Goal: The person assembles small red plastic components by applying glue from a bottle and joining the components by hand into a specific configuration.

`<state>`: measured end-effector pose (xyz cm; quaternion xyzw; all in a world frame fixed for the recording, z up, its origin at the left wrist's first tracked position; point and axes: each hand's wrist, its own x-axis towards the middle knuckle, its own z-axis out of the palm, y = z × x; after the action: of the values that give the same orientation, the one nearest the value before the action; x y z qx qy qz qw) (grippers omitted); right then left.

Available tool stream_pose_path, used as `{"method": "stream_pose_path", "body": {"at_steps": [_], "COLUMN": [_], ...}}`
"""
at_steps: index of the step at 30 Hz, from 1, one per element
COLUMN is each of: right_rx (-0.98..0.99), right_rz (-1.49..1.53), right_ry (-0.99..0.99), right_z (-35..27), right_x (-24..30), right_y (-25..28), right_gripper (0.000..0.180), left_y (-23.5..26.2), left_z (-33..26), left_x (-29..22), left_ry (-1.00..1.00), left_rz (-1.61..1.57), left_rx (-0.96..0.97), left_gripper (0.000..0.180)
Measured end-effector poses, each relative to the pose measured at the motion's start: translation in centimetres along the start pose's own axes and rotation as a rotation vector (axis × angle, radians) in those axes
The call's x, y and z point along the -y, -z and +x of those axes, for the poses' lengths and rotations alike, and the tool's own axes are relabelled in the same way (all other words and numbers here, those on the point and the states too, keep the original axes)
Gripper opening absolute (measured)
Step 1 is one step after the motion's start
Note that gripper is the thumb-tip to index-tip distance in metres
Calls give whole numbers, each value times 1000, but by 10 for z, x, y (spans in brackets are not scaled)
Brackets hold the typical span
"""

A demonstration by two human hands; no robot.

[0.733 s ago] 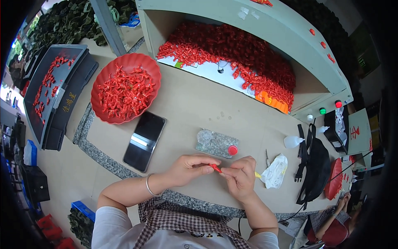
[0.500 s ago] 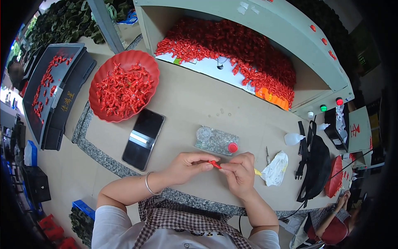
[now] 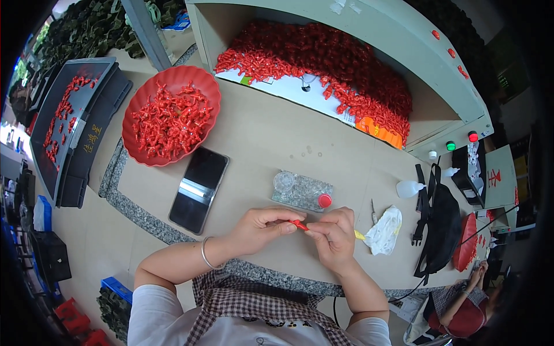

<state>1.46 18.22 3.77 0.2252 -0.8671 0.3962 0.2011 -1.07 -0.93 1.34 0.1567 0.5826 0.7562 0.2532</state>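
Between the fingertips of both my hands is a small, shiny red figure-like piece point(image 3: 298, 225). My left hand point(image 3: 262, 230), with a bangle at its wrist, pinches one end. The other end is in the closed fingers of my right hand point(image 3: 333, 237). My fingers cover part of the piece, so its exact kind is hard to make out. Just beyond my hands lies a speckled grey slab point(image 3: 300, 191) bearing a clear round dish point(image 3: 283, 181) and a red cap or small red pot point(image 3: 324, 200). A yellow tip point(image 3: 359, 235) shows beside my right hand, next to a crumpled white cloth point(image 3: 385, 230).
A red scalloped bowl point(image 3: 131, 124) of red pieces stands left, near a phone point(image 3: 199, 190) and a grey bin point(image 3: 86, 138). Red pieces point(image 3: 323, 57) heap inside the cabinet ahead. Rightward are a thin tool point(image 3: 374, 211), a squeeze bottle point(image 3: 408, 188), a black bag point(image 3: 441, 225) and a co-worker point(image 3: 461, 311).
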Motion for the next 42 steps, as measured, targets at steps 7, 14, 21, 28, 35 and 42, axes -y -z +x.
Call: {"method": "stream_pose_path", "body": {"at_steps": [7, 14, 21, 28, 35, 42], "right_rx": [-29, -37, -60, 71, 77, 91], "right_rz": [-29, 39, 532, 767, 775, 581], "right_ry": [72, 80, -233, -435, -479, -420], "right_z": [-2, -1, -7, -10, -9, -12], "right_x": [-1, 0, -5, -5, -5, -6], "right_y": [-1, 0, 1, -2, -1, 2], "right_gripper": [15, 18, 35, 37, 36, 36], "left_y": [1, -1, 2, -2, -3, -6], "left_z": [3, 3, 4, 5, 5, 2], "left_x": [2, 4, 5, 5, 1, 9], "left_ry": [-143, -124, 163, 321, 339, 161], "left_rz": [24, -45, -510, -700, -576, -241], "left_rx": [20, 13, 160, 216, 151, 107], "left_gripper": [21, 23, 36, 37, 35, 29]}}
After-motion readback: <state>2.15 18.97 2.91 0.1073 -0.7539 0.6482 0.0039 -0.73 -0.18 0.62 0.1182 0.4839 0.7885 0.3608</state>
